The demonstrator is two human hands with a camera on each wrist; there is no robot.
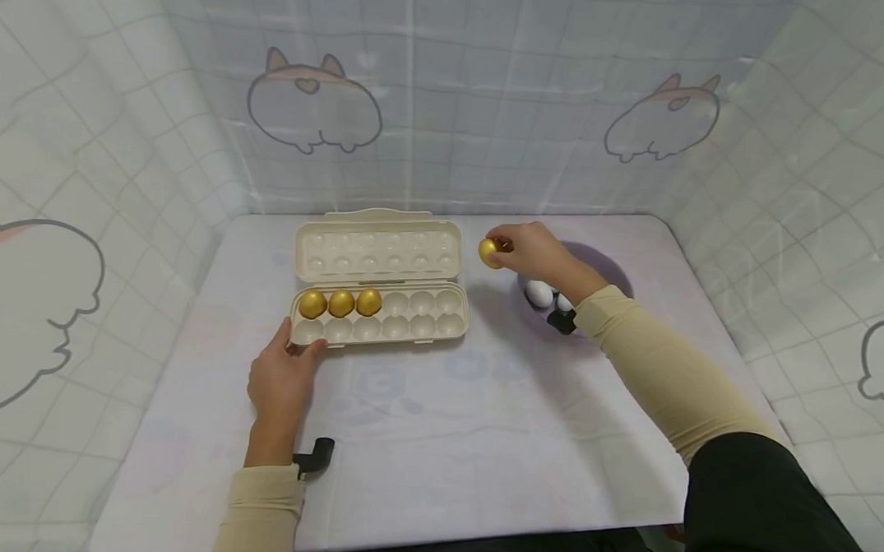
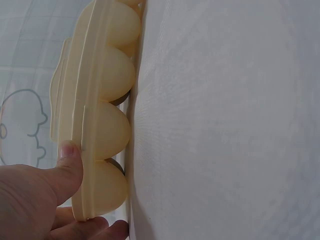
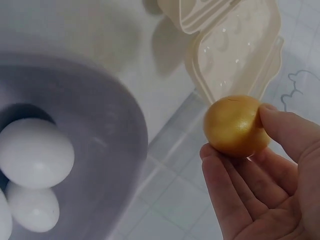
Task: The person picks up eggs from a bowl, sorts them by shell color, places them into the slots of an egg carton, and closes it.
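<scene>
A cream plastic egg carton lies open on the table, its lid folded back. Three golden eggs fill the left end of its back row; the front-row cups hold nothing. My left hand grips the carton's near left corner, thumb on the front rim and fingers round the end, as the left wrist view shows. Between thumb and fingertips my right hand pinches another golden egg, held in the air right of the lid. Beneath that forearm sits a purple bowl with white eggs inside.
The table has a white cloth over it. A dark object shows in the bowl near the white eggs. Pale tiled-pattern sheets with cartoon animals hang behind and at both sides. A black device is on the left wrist.
</scene>
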